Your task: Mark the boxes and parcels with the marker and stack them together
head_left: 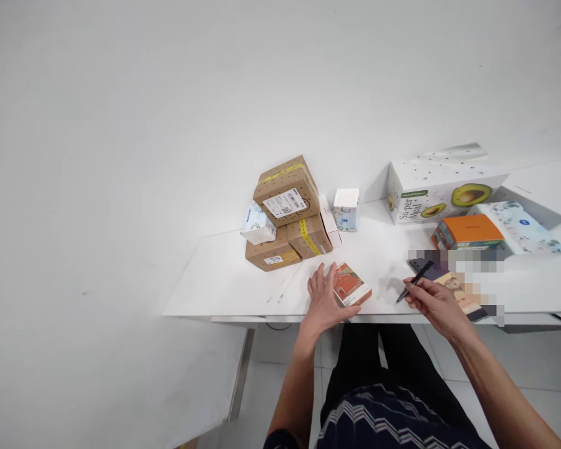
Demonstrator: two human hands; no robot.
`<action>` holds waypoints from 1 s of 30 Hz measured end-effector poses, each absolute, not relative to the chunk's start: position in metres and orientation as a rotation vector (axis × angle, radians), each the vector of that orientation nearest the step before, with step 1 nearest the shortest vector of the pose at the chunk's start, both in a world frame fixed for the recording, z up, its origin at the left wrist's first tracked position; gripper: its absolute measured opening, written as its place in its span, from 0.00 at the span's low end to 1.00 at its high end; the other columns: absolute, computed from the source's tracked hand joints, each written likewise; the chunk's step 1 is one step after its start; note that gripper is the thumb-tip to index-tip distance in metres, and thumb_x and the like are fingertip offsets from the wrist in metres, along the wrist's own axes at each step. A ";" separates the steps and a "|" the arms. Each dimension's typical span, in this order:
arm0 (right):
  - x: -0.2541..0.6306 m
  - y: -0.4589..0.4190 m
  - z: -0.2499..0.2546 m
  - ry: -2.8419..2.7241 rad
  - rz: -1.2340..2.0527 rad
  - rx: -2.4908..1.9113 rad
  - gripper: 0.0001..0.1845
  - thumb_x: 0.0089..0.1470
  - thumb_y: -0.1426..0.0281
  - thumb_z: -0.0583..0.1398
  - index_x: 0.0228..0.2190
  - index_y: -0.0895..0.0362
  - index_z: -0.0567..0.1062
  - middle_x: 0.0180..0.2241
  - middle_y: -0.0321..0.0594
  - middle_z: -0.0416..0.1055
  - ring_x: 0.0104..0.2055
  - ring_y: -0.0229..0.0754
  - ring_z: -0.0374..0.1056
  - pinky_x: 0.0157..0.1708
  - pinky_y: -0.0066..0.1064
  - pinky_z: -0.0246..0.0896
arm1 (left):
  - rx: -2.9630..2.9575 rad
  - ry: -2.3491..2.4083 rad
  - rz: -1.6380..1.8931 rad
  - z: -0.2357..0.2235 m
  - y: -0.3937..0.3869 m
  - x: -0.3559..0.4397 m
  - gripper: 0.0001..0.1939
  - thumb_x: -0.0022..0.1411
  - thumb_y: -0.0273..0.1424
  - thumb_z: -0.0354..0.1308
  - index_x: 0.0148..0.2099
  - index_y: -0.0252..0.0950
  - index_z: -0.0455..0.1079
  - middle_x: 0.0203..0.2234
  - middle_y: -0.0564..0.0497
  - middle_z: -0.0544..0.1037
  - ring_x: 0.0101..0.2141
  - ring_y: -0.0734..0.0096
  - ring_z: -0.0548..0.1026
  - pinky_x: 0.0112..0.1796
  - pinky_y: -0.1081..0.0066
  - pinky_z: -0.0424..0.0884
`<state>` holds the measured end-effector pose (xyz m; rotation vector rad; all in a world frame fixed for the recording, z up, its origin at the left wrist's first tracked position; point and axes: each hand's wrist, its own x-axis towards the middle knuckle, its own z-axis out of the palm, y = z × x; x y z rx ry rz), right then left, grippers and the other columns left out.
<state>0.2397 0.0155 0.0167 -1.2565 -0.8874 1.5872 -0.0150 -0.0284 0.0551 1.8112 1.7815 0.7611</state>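
My left hand (325, 298) rests on the white table (224, 280), fingers curled round the left side of a small orange-printed box (351, 284) near the front edge. My right hand (434, 300) pinches a black pen (414, 282), its tip pointing down-left just above the table, a short way right of the small box. Under the right hand lies a flat printed packet (462, 296), partly blurred.
A stack of brown cardboard parcels (287, 215) stands behind the left hand, with a small white packet (258, 226) and a white cube box (346, 209) beside it. At the right are an avocado-printed carton (442, 190), an orange box (470, 231) and a pale patterned pack (518, 227).
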 end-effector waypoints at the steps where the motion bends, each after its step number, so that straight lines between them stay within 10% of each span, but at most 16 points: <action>1: 0.239 0.015 0.018 -0.822 1.586 -1.242 0.23 0.35 0.56 0.71 0.29 0.59 0.74 0.19 0.34 0.68 0.20 0.33 0.61 0.18 0.25 0.57 | 1.751 1.766 0.762 0.053 -0.034 -0.021 0.59 0.39 0.41 0.73 0.68 0.50 0.43 0.67 0.44 0.44 0.66 0.41 0.39 0.61 0.42 0.36; 12: 0.210 0.012 0.049 -0.740 1.447 -1.021 0.17 0.48 0.57 0.65 0.33 0.58 0.75 0.21 0.37 0.71 0.21 0.35 0.62 0.18 0.27 0.57 | 1.628 1.423 1.089 0.039 -0.033 -0.006 0.48 0.45 0.29 0.67 0.65 0.43 0.47 0.61 0.42 0.54 0.63 0.54 0.55 0.61 0.54 0.55; 17: 0.200 0.010 0.061 -0.975 1.365 -1.005 0.15 0.50 0.59 0.64 0.36 0.55 0.73 0.27 0.39 0.75 0.24 0.37 0.66 0.24 0.31 0.63 | 1.789 1.428 1.038 0.037 -0.031 -0.004 0.46 0.43 0.22 0.61 0.65 0.41 0.51 0.65 0.42 0.48 0.66 0.46 0.41 0.62 0.47 0.50; 24: 0.163 0.015 0.076 -1.243 1.176 -1.038 0.13 0.50 0.59 0.62 0.32 0.54 0.68 0.23 0.34 0.71 0.23 0.38 0.67 0.25 0.32 0.66 | 2.061 1.625 1.531 0.027 -0.053 0.022 0.14 0.56 0.25 0.55 0.45 0.40 0.71 0.41 0.45 0.73 0.47 0.57 0.71 0.49 0.53 0.70; 30: 0.135 0.020 0.059 -1.440 1.156 -1.119 0.09 0.53 0.60 0.57 0.32 0.52 0.67 0.26 0.37 0.73 0.26 0.43 0.70 0.27 0.34 0.68 | 2.195 1.695 1.271 0.014 -0.054 0.032 0.13 0.62 0.26 0.51 0.47 0.41 0.72 0.41 0.45 0.78 0.47 0.58 0.74 0.50 0.51 0.71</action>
